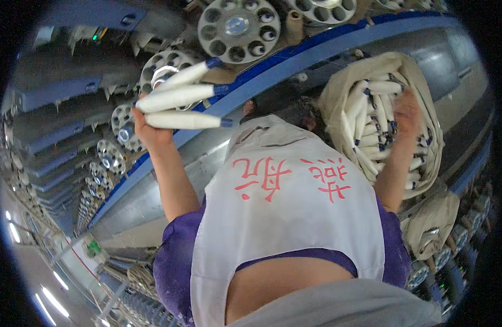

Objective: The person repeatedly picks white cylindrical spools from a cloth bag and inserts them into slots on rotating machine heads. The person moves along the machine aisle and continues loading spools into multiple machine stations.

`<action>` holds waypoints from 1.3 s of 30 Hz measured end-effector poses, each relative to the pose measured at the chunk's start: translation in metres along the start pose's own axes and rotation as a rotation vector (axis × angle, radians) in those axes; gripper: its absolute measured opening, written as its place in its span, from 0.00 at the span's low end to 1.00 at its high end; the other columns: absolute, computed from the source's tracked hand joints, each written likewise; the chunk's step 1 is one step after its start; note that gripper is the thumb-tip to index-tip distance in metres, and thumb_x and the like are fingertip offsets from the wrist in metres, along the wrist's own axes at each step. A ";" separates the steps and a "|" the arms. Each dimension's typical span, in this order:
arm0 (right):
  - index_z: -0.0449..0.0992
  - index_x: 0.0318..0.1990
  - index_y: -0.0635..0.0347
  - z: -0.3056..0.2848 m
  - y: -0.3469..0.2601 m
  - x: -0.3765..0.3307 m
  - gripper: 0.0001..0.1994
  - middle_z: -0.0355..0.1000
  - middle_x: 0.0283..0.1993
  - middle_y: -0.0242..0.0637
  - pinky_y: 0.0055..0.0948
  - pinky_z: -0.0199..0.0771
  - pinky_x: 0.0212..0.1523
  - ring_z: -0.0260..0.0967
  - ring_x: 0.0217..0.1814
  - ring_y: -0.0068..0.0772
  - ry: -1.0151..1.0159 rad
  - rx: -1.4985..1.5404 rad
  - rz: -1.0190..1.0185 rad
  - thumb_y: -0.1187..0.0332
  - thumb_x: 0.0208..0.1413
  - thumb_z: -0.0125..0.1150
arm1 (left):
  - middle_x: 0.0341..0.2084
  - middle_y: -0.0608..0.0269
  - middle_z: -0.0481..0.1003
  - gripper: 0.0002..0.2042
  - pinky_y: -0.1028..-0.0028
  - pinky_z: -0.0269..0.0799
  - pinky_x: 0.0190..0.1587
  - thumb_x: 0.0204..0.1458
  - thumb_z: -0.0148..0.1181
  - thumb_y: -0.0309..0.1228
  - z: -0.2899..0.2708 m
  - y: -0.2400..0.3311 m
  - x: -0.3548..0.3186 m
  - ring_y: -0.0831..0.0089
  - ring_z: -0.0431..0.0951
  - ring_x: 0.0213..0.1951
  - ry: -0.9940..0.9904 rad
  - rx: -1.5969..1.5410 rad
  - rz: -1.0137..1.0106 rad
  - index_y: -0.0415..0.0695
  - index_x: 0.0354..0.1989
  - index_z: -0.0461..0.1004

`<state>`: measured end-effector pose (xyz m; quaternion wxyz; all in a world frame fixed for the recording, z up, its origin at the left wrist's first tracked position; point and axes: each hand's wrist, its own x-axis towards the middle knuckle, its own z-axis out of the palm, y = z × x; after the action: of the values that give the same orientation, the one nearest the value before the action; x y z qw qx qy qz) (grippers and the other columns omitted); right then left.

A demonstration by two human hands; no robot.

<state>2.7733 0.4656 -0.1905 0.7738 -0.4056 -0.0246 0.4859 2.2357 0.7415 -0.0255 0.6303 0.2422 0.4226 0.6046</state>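
Three white yarn bobbins (pixel 177 102) with dark blue ends are gripped together in my left hand (pixel 152 129). They fan out to the right, just in front of a round grey magazine with holes. My right hand (pixel 408 113) is over the right side of an open cream cloth sack (pixel 338 90), smeared by motion. Its fingers cannot be made out, nor whether anything is in them. Many more white yarn bobbins (pixel 383 90) with blue ends lie jumbled inside the sack.
A round magazine (pixel 238 26) with several holes, some filled, stands at the far side beside a brown cone tube (pixel 294 27). A blue machine rail (pixel 305 54) runs across. More magazines (pixel 110 155) line the left. A second cloth sack (pixel 436 218) hangs at the right.
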 end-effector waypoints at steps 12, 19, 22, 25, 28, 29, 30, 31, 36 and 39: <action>0.59 0.53 0.63 0.432 0.301 -0.053 0.21 0.67 0.32 0.38 0.18 0.64 0.25 0.64 0.25 0.26 -1.025 -0.867 0.695 0.62 0.55 0.48 | 0.49 0.47 0.64 0.21 0.53 0.58 0.55 0.44 0.57 0.45 -0.165 0.019 0.064 0.46 0.62 0.53 -0.514 -0.173 -0.388 0.42 0.40 0.70; 0.61 0.45 0.63 0.422 0.399 -0.044 0.18 0.64 0.25 0.33 0.21 0.53 0.12 0.56 0.15 0.21 -0.476 -0.684 1.343 0.58 0.54 0.50 | 0.41 0.42 0.68 0.19 0.49 0.60 0.53 0.50 0.52 0.40 -0.262 0.078 0.088 0.46 0.67 0.46 0.132 -0.350 -0.450 0.34 0.41 0.67; 0.59 0.48 0.64 0.456 0.435 -0.056 0.23 0.67 0.30 0.40 0.24 0.62 0.13 0.65 0.19 0.29 -0.365 -0.539 1.226 0.52 0.54 0.49 | 0.41 0.42 0.68 0.18 0.49 0.60 0.52 0.51 0.51 0.39 -0.264 0.070 0.102 0.47 0.68 0.45 0.258 -0.194 -0.433 0.34 0.41 0.67; 0.65 0.42 0.63 0.474 0.437 -0.073 0.21 0.68 0.28 0.38 0.25 0.64 0.13 0.67 0.20 0.29 -0.858 -0.642 1.176 0.53 0.53 0.51 | 0.37 0.48 0.70 0.20 0.51 0.67 0.45 0.51 0.52 0.41 -0.249 0.052 0.114 0.53 0.72 0.38 0.137 0.024 -0.561 0.35 0.42 0.65; 0.66 0.33 0.64 0.472 0.435 -0.074 0.16 0.64 0.20 0.33 0.25 0.56 0.10 0.61 0.15 0.24 -0.746 -0.701 1.099 0.58 0.52 0.54 | 0.32 0.53 0.72 0.19 0.64 0.74 0.32 0.49 0.57 0.38 -0.235 0.036 0.102 0.62 0.75 0.33 0.202 0.236 -0.551 0.37 0.42 0.64; 0.65 0.31 0.64 0.472 0.439 -0.069 0.15 0.62 0.19 0.33 0.24 0.54 0.10 0.60 0.15 0.23 -0.559 -0.690 1.130 0.59 0.52 0.55 | 0.33 0.54 0.71 0.18 0.66 0.75 0.28 0.50 0.55 0.37 -0.233 0.034 0.095 0.64 0.75 0.31 0.097 0.260 -0.540 0.37 0.43 0.63; 0.65 0.29 0.64 0.474 0.445 -0.065 0.15 0.61 0.18 0.32 0.24 0.52 0.10 0.58 0.14 0.22 -0.345 -0.683 1.191 0.59 0.52 0.55 | 0.33 0.54 0.71 0.17 0.66 0.75 0.27 0.51 0.54 0.36 -0.231 0.030 0.089 0.64 0.75 0.30 0.088 0.240 -0.572 0.37 0.43 0.62; 0.63 0.26 0.64 0.479 0.450 -0.059 0.16 0.61 0.16 0.32 0.24 0.53 0.11 0.58 0.13 0.23 -0.256 -0.660 1.173 0.58 0.53 0.53 | 0.33 0.55 0.70 0.17 0.66 0.75 0.27 0.51 0.54 0.36 -0.231 0.028 0.085 0.65 0.75 0.30 0.135 0.249 -0.649 0.38 0.44 0.62; 0.71 0.31 0.65 0.549 0.420 -0.052 0.12 0.65 0.25 0.34 0.24 0.61 0.20 0.61 0.18 0.27 -0.783 -0.965 0.820 0.63 0.56 0.50 | 0.29 0.58 0.70 0.20 0.71 0.71 0.21 0.56 0.42 0.44 -0.251 0.058 0.096 0.71 0.71 0.22 0.080 0.004 -0.633 0.39 0.45 0.62; 0.74 0.33 0.65 0.582 0.345 -0.048 0.07 0.66 0.28 0.33 0.23 0.66 0.28 0.64 0.25 0.26 -1.151 -1.267 -0.722 0.71 0.53 0.52 | 0.28 0.57 0.70 0.21 0.74 0.69 0.19 0.56 0.40 0.44 -0.254 0.081 0.122 0.73 0.69 0.21 -0.089 -0.276 -0.624 0.36 0.44 0.63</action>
<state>2.2440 0.8482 -0.0086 0.3809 -0.4168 -0.7903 0.2379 1.9701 0.8197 -0.1228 0.8294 0.0400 0.3626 0.4230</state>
